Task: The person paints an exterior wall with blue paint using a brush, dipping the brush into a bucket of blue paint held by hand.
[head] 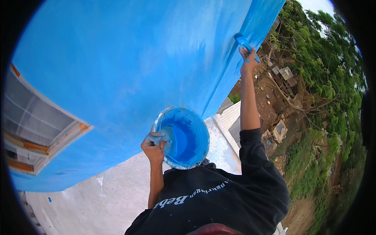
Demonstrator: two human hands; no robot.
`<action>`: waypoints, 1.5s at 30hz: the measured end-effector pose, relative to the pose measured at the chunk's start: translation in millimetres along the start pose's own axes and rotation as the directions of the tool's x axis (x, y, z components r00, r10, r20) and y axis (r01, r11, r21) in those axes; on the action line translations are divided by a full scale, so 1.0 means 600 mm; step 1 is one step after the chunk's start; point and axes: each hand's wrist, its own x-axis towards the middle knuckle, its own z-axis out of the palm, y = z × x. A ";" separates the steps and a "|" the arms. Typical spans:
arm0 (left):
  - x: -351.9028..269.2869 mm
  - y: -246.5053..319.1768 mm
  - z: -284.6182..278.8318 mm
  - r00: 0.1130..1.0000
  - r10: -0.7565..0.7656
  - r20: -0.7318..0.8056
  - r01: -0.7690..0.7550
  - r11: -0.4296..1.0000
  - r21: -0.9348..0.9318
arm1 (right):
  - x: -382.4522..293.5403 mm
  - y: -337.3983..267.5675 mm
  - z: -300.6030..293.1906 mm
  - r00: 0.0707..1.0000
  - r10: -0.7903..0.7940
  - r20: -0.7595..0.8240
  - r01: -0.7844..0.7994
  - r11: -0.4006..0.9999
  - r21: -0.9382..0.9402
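My right hand [249, 60] is raised at the upper right, closed on the handle of a paintbrush [242, 40] covered in blue paint. The bristles meet the blue wall [123, 64] beside its vertical corner edge, where wet, darker strokes show. Low in front of my chest, my left hand [154, 147] grips the rim and wire handle of a paint bucket [202, 132]. Blue paint lies in the bucket, and its rim is crusted with pale and blue paint. Both hands have paint smears.
A window with a wooden frame [61, 147] is set in the wall at left. Below the wall runs a pale concrete ledge [117, 188]. Past the wall's edge at right the ground drops away, with trees [329, 88], scattered debris and corrugated roofing [230, 114].
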 end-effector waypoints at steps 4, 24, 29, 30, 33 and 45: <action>-0.006 -0.010 0.002 1.000 0.002 -0.001 -0.002 1.000 0.026 | -0.051 0.089 -0.049 0.997 0.044 0.066 -0.039 0.997 -0.067; -0.041 -0.032 0.026 0.990 0.104 -0.098 -0.099 0.994 0.046 | -0.096 0.145 0.004 0.963 0.156 0.218 -0.148 0.988 -0.051; -0.064 -0.036 0.033 0.956 0.270 -0.114 -0.256 0.959 0.122 | -0.151 0.279 -0.064 0.921 0.285 0.264 -0.232 0.949 -0.215; -0.075 -0.028 0.041 0.959 0.233 -0.164 -0.216 0.969 0.117 | -0.156 0.288 -0.071 0.906 0.348 0.240 -0.290 0.925 -0.245; -0.113 -0.040 0.035 0.951 0.179 -0.252 -0.162 0.983 0.088 | -0.193 0.293 -0.109 0.834 0.544 0.094 -0.528 0.836 -0.149; -0.216 -0.083 0.027 0.924 0.229 -0.306 -0.165 0.961 0.220 | -0.388 0.067 -0.370 0.240 0.782 0.576 -0.822 0.479 -0.308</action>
